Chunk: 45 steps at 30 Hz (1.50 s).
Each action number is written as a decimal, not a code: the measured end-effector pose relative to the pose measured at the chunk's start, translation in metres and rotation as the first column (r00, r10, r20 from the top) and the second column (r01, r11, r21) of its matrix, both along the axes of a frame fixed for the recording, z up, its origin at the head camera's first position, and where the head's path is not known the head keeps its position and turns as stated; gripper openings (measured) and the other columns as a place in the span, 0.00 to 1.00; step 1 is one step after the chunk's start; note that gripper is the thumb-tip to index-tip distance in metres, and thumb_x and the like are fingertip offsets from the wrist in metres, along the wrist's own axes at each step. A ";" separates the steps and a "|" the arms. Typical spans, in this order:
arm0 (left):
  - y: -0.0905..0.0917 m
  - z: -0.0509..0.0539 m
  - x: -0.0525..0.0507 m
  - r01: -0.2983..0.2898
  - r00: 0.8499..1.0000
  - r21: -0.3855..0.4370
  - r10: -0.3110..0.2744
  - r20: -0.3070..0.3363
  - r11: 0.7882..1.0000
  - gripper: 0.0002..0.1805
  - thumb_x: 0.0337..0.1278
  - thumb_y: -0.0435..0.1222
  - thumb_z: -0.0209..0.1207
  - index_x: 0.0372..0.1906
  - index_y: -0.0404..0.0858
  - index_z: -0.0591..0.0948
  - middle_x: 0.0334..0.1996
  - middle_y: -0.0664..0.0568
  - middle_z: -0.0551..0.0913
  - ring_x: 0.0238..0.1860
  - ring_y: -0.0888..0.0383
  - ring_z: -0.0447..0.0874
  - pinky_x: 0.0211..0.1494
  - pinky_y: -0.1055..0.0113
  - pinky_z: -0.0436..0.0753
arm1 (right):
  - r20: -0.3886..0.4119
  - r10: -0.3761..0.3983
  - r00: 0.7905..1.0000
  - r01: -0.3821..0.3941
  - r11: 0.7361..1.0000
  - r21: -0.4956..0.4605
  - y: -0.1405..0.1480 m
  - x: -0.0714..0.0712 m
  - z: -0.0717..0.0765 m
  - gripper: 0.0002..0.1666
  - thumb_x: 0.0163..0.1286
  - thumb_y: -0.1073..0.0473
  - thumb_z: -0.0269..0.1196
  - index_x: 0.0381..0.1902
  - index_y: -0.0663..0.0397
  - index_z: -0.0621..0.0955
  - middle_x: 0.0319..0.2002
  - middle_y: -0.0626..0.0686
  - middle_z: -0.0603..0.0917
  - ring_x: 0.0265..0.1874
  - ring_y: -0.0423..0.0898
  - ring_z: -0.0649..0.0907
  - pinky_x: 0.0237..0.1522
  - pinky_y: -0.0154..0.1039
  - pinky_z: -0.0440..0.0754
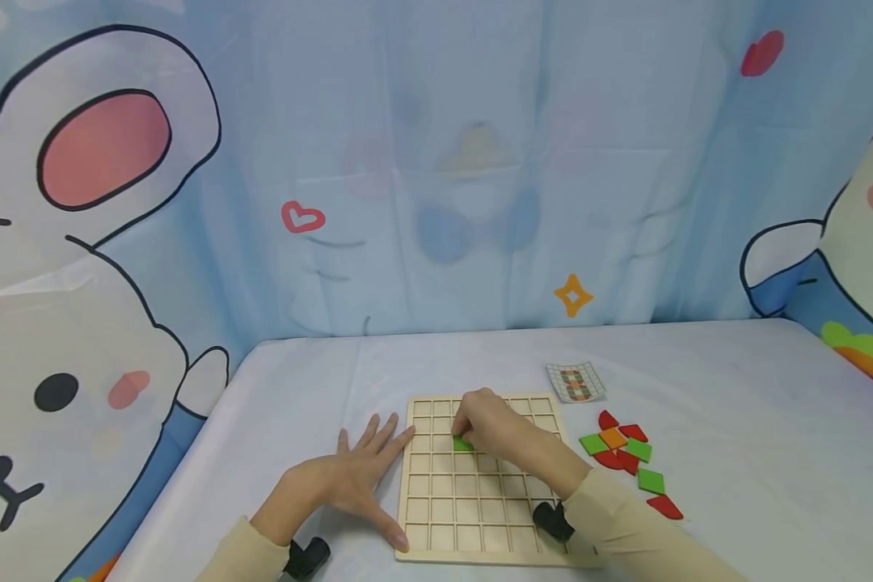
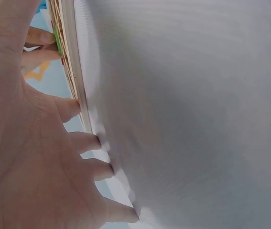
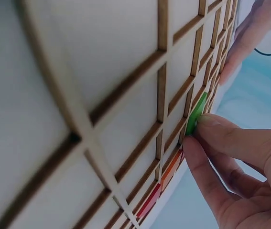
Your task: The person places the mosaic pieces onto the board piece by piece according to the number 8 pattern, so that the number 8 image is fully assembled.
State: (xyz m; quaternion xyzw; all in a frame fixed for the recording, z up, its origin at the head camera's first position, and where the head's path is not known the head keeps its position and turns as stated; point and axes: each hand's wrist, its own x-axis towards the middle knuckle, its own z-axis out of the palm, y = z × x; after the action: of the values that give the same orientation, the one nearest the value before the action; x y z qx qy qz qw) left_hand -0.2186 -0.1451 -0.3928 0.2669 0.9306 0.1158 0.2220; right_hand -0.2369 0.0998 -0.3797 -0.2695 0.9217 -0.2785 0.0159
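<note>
The wooden grid board [image 1: 466, 558] lies on the white table. My right hand [image 1: 498, 424] is over its upper part and pinches a green square piece [image 1: 461, 444] between thumb and fingers. In the right wrist view the green piece [image 3: 196, 114] stands tilted against the grid's dividers, the right hand [image 3: 245, 162] at its edge. An orange piece [image 3: 170, 170] and a red piece [image 3: 148, 202] lie in cells beside it. My left hand [image 1: 352, 477] is spread at the board's left edge, thumb and a fingertip touching it; in the left wrist view the left hand's [image 2: 44, 152] fingers are apart.
Right of the board lie several loose pieces: red ones [image 1: 665, 507], green ones [image 1: 651, 481] and an orange square [image 1: 613, 438]. A small pattern card [image 1: 576, 382] lies behind the board's right corner. A printed curtain [image 1: 466, 162] hangs behind the table [image 1: 771, 420].
</note>
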 end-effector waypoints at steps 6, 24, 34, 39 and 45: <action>-0.002 0.000 0.001 -0.003 1.000 0.004 0.003 0.000 1.000 0.75 0.41 0.63 0.79 0.87 0.49 0.42 0.86 0.41 0.35 0.84 0.39 0.28 0.75 0.24 0.36 | -0.006 0.028 1.000 -0.028 0.999 -0.022 0.003 0.000 -0.004 0.10 0.59 0.82 0.70 0.34 0.69 0.90 0.36 0.60 0.91 0.41 0.57 0.90 0.41 0.42 0.89; 0.000 -0.004 0.005 0.006 1.000 0.000 -0.006 -0.006 1.000 0.76 0.40 0.62 0.80 0.87 0.49 0.42 0.85 0.40 0.36 0.84 0.37 0.28 0.74 0.23 0.36 | -0.069 0.026 0.997 -0.032 0.996 -0.079 0.066 0.016 -0.008 0.01 0.67 0.69 0.72 0.36 0.62 0.90 0.32 0.45 0.83 0.29 0.34 0.80 0.32 0.30 0.82; 0.001 0.001 0.004 -0.003 1.000 -0.008 0.003 -0.005 1.000 0.75 0.41 0.61 0.80 0.87 0.48 0.43 0.85 0.41 0.36 0.84 0.38 0.29 0.75 0.23 0.37 | -0.090 -0.033 0.995 0.034 0.999 0.007 0.131 0.036 -0.011 0.04 0.63 0.71 0.74 0.33 0.60 0.90 0.30 0.42 0.83 0.27 0.32 0.78 0.29 0.30 0.81; 0.001 0.001 0.002 0.002 1.000 0.002 -0.002 -0.007 1.000 0.75 0.41 0.61 0.80 0.87 0.48 0.42 0.85 0.41 0.36 0.84 0.38 0.29 0.74 0.23 0.37 | -0.044 -0.119 0.992 0.121 0.992 0.036 0.155 0.042 -0.008 0.05 0.62 0.69 0.75 0.35 0.57 0.90 0.30 0.41 0.81 0.28 0.33 0.77 0.31 0.31 0.82; 0.001 0.000 -0.001 0.009 1.000 0.012 -0.009 -0.012 1.000 0.76 0.40 0.62 0.80 0.87 0.48 0.42 0.86 0.41 0.36 0.84 0.38 0.29 0.75 0.23 0.37 | -0.024 -0.192 0.981 0.193 0.979 0.065 0.174 0.039 0.001 0.07 0.61 0.70 0.76 0.36 0.57 0.91 0.30 0.43 0.80 0.30 0.39 0.77 0.33 0.30 0.83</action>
State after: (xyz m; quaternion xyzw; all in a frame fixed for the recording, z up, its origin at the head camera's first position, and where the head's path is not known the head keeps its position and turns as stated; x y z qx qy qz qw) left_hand -0.2197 -0.1443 -0.3932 0.2732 0.9300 0.1188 0.2153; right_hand -0.1977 0.2741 -0.3785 -0.1807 0.9524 -0.2451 -0.0104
